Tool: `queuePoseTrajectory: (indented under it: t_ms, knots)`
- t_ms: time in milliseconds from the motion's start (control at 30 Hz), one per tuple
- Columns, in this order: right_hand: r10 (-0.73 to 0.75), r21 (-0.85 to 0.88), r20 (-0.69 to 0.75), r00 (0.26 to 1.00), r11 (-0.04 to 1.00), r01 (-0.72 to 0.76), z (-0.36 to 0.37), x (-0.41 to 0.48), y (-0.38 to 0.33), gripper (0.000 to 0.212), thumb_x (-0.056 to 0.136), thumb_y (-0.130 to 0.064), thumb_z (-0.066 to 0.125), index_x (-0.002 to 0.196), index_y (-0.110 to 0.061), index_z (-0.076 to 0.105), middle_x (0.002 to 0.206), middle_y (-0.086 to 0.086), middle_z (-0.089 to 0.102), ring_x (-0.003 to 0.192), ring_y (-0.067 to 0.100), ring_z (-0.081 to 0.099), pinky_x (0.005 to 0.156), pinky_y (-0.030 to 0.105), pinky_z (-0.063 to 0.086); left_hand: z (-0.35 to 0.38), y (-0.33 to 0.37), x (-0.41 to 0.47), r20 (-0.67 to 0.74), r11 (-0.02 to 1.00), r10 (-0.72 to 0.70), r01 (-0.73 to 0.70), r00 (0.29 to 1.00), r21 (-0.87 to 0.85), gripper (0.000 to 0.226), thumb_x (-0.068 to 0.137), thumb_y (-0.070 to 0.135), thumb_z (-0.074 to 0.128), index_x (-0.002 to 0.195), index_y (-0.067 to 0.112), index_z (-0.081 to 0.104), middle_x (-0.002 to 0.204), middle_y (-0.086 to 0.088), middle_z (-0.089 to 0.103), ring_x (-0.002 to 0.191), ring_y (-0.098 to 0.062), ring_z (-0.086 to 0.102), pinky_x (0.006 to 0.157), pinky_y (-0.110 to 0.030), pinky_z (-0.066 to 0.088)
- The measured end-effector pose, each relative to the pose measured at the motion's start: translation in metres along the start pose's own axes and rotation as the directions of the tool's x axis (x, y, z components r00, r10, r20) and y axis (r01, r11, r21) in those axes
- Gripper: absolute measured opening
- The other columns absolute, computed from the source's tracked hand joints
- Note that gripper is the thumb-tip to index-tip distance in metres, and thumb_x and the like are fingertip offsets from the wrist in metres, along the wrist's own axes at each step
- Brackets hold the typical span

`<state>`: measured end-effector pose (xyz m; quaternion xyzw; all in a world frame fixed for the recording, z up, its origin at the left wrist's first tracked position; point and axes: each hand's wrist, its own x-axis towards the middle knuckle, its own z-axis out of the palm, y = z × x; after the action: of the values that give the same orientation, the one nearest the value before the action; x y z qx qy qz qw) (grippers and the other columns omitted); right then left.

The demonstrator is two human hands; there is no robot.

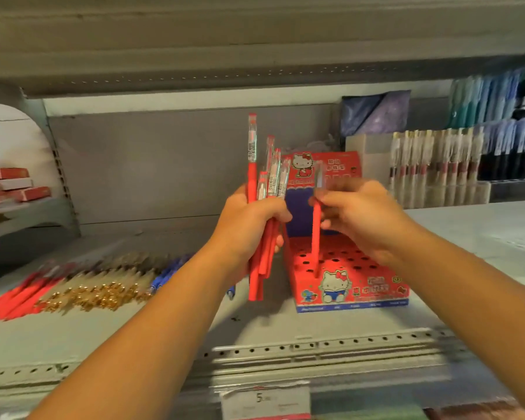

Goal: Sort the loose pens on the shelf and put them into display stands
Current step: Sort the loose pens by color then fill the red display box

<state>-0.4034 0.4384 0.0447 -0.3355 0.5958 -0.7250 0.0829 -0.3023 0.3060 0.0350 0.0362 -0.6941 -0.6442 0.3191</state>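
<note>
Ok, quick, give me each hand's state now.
Left hand: grips a bundle of red plastic pens.
Right hand: pinches one red plastic pen.

Matt red pens (256, 253) with clear plastic caps; glossy printed card display stand (352, 286); painted metal shelf (285, 350).

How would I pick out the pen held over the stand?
Find the red cartoon-cat display stand mid-shelf. Above its holed deck, the right hand pinches one red pen upright. It stands alone, unlike the bunch gripped in the left hand.
</note>
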Motion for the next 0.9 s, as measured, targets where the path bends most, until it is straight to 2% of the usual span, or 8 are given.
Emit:
queuePoseTrajectory:
  t_ms: [100, 200, 300, 433, 667, 733, 800, 900]
  knots:
    - [-0.146, -0.158, -0.049, 0.988, 0.978, 0.137, -0.023, 0.029, -0.001, 0.015, 0.089, 0.0, 0.065, 0.099, -0.008, 0.056, 0.072, 0.009, 0.064, 0.05, 0.009, 0.063, 0.049, 0.023, 0.055, 0.015, -0.003, 0.016, -0.032, 0.996, -0.012, 0.015, 0.999, 0.084, 0.027, 0.067, 0.013, 0.073, 0.084, 0.01, 0.052, 0.048, -0.005, 0.051, 0.037, -0.018, 0.049, 0.04, -0.023, 0.04]
    - [-0.243, -0.26, -0.051, 0.969, 0.94, 0.222, -0.028, 0.06, 0.003, 0.039, 0.087, 0.006, 0.064, 0.098, -0.025, 0.043, 0.07, 0.007, 0.06, 0.041, 0.006, 0.06, 0.044, 0.025, 0.054, 0.021, -0.002, 0.042, -0.057, 0.981, 0.023, -0.011, 0.998, 0.195, 0.018, 0.082, 0.015, 0.073, 0.084, 0.014, 0.055, 0.045, -0.001, 0.055, 0.037, -0.015, 0.052, 0.038, -0.021, 0.04]
    - [-0.307, -0.384, -0.006, 0.952, 0.879, 0.281, -0.028, 0.083, 0.016, 0.048, 0.085, -0.001, 0.067, 0.107, -0.033, 0.039, 0.074, 0.008, 0.063, 0.052, 0.016, 0.067, 0.049, 0.032, 0.058, 0.02, -0.004, 0.07, -0.09, 0.968, 0.093, -0.069, 0.992, 0.241, 0.019, 0.083, 0.019, 0.074, 0.086, 0.02, 0.056, 0.047, -0.003, 0.058, 0.039, -0.019, 0.052, 0.041, -0.026, 0.043]
    - [-0.375, -0.395, 0.127, 0.918, 0.83, 0.394, -0.027, 0.101, 0.035, 0.05, 0.083, 0.0, 0.067, 0.111, -0.034, 0.044, 0.071, 0.014, 0.065, 0.059, 0.025, 0.069, 0.054, 0.038, 0.061, 0.011, -0.018, 0.091, -0.166, 0.959, 0.165, -0.118, 0.972, 0.259, 0.02, 0.083, 0.02, 0.075, 0.091, 0.019, 0.056, 0.048, 0.001, 0.059, 0.038, -0.015, 0.054, 0.038, -0.023, 0.042]
    - [-0.344, -0.427, 0.265, 0.901, 0.796, 0.429, -0.021, 0.106, 0.061, 0.053, 0.085, 0.005, 0.065, 0.111, -0.036, 0.044, 0.072, 0.009, 0.067, 0.056, 0.021, 0.069, 0.058, 0.037, 0.061, 0.003, -0.037, 0.095, -0.15, 0.911, 0.228, -0.157, 0.962, 0.381, 0.02, 0.083, 0.02, 0.074, 0.094, 0.021, 0.058, 0.05, 0.003, 0.061, 0.043, -0.015, 0.06, 0.039, -0.025, 0.046]
    - [-0.324, -0.474, 0.305, 0.896, 0.764, 0.438, -0.02, 0.104, 0.066, 0.055, 0.085, 0.002, 0.064, 0.11, -0.041, 0.043, 0.074, 0.006, 0.067, 0.058, 0.017, 0.069, 0.063, 0.041, 0.061, 0.004, -0.036, 0.095, -0.129, 0.905, 0.233, -0.167, 0.964, 0.391, 0.018, 0.084, 0.021, 0.074, 0.093, 0.022, 0.058, 0.051, 0.002, 0.062, 0.043, -0.015, 0.061, 0.041, -0.025, 0.046]
    - [-0.29, -0.556, 0.342, 0.894, 0.705, 0.441, -0.018, 0.104, 0.071, 0.051, 0.085, -0.001, 0.063, 0.113, -0.038, 0.044, 0.073, 0.005, 0.069, 0.061, 0.013, 0.068, 0.067, 0.042, 0.06, 0.004, -0.035, 0.094, -0.114, 0.906, 0.233, -0.173, 0.966, 0.387, 0.018, 0.084, 0.021, 0.075, 0.092, 0.022, 0.058, 0.052, 0.002, 0.064, 0.044, -0.015, 0.063, 0.041, -0.023, 0.047]
    - [-0.282, -0.638, 0.373, 0.884, 0.613, 0.465, -0.016, 0.102, 0.075, 0.034, 0.085, -0.008, 0.062, 0.109, -0.031, 0.054, 0.069, 0.0, 0.068, 0.06, 0.004, 0.063, 0.065, 0.027, 0.055, 0.003, -0.035, 0.092, -0.119, 0.901, 0.246, -0.182, 0.962, 0.393, 0.02, 0.082, 0.021, 0.077, 0.094, 0.021, 0.061, 0.062, -0.006, 0.068, 0.046, -0.016, 0.064, 0.04, -0.027, 0.05]
